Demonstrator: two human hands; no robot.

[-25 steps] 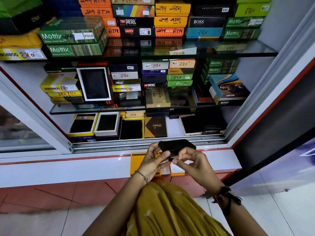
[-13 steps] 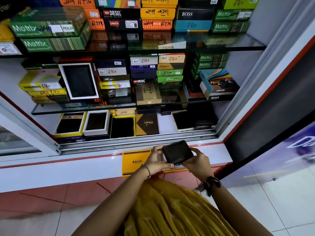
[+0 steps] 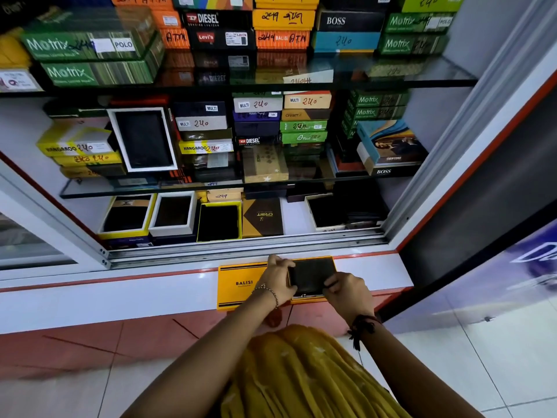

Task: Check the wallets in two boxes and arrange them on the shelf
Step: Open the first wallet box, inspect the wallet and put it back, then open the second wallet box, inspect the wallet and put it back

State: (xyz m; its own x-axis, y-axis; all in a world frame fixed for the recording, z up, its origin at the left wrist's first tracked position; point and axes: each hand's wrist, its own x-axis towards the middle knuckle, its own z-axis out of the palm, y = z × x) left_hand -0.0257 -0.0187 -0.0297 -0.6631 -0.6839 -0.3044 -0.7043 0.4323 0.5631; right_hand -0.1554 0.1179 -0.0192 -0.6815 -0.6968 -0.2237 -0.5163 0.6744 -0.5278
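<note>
— What is seen below the cabinet?
— A white ledge (image 3: 90, 300) is edged with a red stripe, and a band of red tiles (image 3: 75, 348) is set under it. White floor tiles (image 3: 512, 372) are laid to the right.
— And along the opening?
— An aluminium sliding track (image 3: 241, 247) is fitted at its foot; a glass door panel (image 3: 27, 245) is framed at the left.
— Anything else?
— A blue and white poster (image 3: 536, 267) is cut off at the right edge, and yellow pleated cloth (image 3: 301, 372) is seen at the bottom.

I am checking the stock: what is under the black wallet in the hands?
An open yellow box on the ledge; only its rim shows. The wallet covers the inside.
</note>
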